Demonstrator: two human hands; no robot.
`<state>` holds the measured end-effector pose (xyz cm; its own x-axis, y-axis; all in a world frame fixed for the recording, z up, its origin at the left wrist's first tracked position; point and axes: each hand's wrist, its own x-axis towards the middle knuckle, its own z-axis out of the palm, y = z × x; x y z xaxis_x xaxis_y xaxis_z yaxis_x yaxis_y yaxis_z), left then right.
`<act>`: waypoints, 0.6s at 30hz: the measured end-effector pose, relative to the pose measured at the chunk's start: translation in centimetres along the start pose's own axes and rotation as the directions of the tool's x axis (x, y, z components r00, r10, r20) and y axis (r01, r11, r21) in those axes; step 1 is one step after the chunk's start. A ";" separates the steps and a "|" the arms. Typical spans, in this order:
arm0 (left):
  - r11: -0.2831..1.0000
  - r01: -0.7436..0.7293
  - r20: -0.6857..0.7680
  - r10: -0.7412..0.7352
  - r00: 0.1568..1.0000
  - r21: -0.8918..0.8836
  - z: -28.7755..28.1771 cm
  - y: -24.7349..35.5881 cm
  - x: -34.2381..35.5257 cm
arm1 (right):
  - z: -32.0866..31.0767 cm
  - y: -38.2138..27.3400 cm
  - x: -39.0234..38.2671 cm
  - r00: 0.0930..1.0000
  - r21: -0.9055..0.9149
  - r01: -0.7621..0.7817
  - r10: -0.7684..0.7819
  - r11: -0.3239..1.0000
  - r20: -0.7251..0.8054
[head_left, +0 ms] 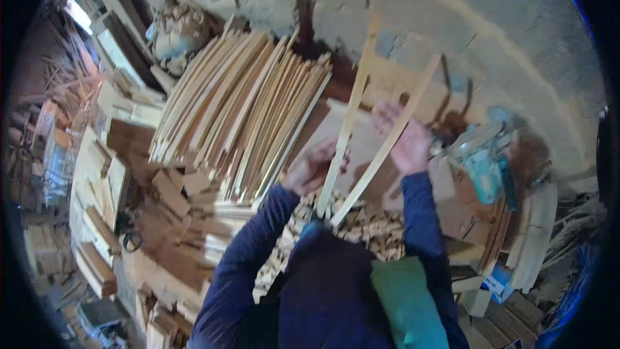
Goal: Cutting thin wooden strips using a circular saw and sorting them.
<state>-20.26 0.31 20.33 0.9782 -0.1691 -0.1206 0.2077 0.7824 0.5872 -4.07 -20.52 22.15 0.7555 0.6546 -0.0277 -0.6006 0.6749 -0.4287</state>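
Spacing L strip [350, 113] (mid-frame) from R strip [385, 142] (right of ctr), prob. for separate control. L hand [312, 167] curled by former, closure can't tell; R hand [414, 147] half-open, latter across palm.

Dim, cracked grey wall [549, 35] with a long pale band [533, 72].

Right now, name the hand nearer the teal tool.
Right. The right hand is left of the teal tool; the left hand is farther left, by a wooden strip.
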 end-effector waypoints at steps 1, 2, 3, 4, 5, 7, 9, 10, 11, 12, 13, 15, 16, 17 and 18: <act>1.000 0.003 0.018 -0.003 1.000 -0.021 0.2 -0.2 0.0 | 0.1 0.1 0.1 1.000 -0.014 0.014 -0.014 1.000 0.006; 1.000 -0.004 0.035 0.005 0.999 -0.016 0.4 -0.3 0.1 | 0.2 0.2 0.0 1.000 -0.027 0.009 -0.009 1.000 -0.002; 1.000 0.004 0.059 -0.003 0.998 -0.012 0.6 -0.4 0.0 | 0.2 0.3 0.0 1.000 -0.032 0.016 -0.015 0.999 0.013; 1.000 -0.015 0.086 0.015 0.996 0.000 0.8 -0.5 0.0 | 0.3 0.4 0.0 1.000 -0.045 0.010 -0.011 0.999 -0.021; 1.000 -0.005 0.069 0.004 0.998 0.022 0.9 -0.7 -0.1 | 0.3 0.6 0.1 0.999 -0.046 0.006 -0.009 0.999 -0.054; 0.999 0.002 0.072 -0.006 0.997 0.054 1.0 -1.2 -0.1 | 0.2 0.9 0.0 0.999 -0.049 0.024 -0.025 0.999 -0.022; 0.998 0.032 0.047 -0.035 0.998 0.051 0.9 -1.7 -0.3 | -0.1 1.0 0.0 0.999 -0.040 0.033 -0.034 0.999 -0.031; 0.998 0.043 0.032 -0.044 0.999 0.046 0.8 -1.8 -0.3 | -0.3 1.1 -0.1 0.999 -0.030 0.023 -0.024 0.999 -0.024; 0.997 0.027 0.023 -0.029 0.999 0.073 0.7 -2.0 -0.4 | -0.4 1.1 -0.2 0.999 -0.021 0.013 -0.014 1.000 -0.033; 0.996 0.021 0.018 -0.023 1.000 0.086 0.7 -2.1 -0.4 | -0.5 1.1 -0.2 0.999 -0.023 0.018 -0.017 1.000 0.030; 0.997 0.033 0.021 -0.035 0.999 0.072 0.6 -2.2 -0.4 | -0.6 1.1 -0.3 1.000 -0.017 0.020 -0.020 1.000 0.003; 0.995 0.030 0.013 -0.031 0.999 0.098 0.6 -2.2 -0.4 | -0.8 1.0 -0.3 1.000 -0.014 0.006 -0.006 1.000 0.025; 0.996 0.049 0.016 -0.050 0.999 0.079 0.6 -2.3 -0.3 | -0.9 1.1 -0.3 1.000 0.003 -0.002 0.002 1.000 0.030; 0.994 0.036 0.009 -0.037 0.999 0.101 0.7 -2.3 -0.3 | -1.0 1.0 -0.3 0.999 -0.009 -0.002 0.002 1.000 -0.045; 0.996 0.037 0.010 -0.038 0.999 0.086 0.8 -2.3 -0.3 | -1.0 1.1 -0.2 0.999 0.000 0.000 0.000 1.000 -0.045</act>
<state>-21.03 -1.93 19.68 0.9696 -0.2047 -0.1343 0.2422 0.7209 0.6493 -4.62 -20.30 20.79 0.7666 0.6385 -0.0679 -0.6002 0.6750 -0.4291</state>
